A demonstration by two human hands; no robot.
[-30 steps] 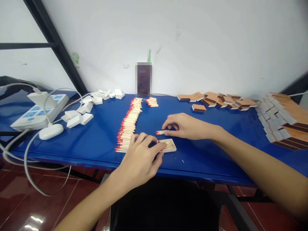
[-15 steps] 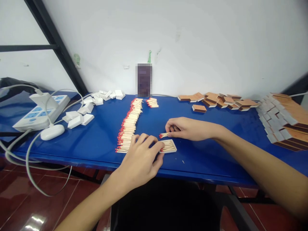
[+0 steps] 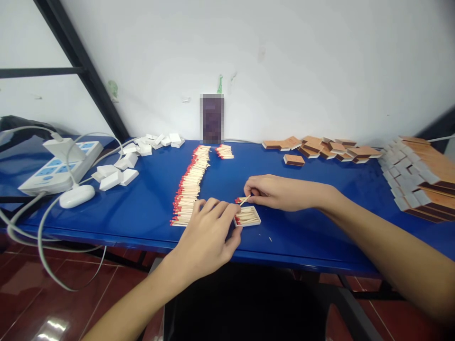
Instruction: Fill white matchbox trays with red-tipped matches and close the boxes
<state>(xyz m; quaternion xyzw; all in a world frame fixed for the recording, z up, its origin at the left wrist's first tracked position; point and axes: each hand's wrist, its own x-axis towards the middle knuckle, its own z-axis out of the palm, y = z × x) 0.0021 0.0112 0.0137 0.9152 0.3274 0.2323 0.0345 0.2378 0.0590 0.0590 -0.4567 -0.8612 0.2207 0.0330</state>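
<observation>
A small white matchbox tray lies on the blue table, filled with red-tipped matches. The thumb and forefinger of my left hand close around its left end. Just behind the tray, my right hand pinches a few matches between thumb and fingers, heads to the left. One of them slants down toward my left forefinger; whether it touches that finger I cannot tell. A long row of matches stretches back beyond my left hand, which hides its near end partly.
White trays lie loose at left, by a power strip with cables. Brown matchbox sleeves are scattered at back right, beside a tall stack of them. A small match pile sits near a blurred dark upright object.
My left forefinger has lifted off the matches in the tray to its rear edge. One match in my right hand now slants away from the others. The right hand has hardly moved.
</observation>
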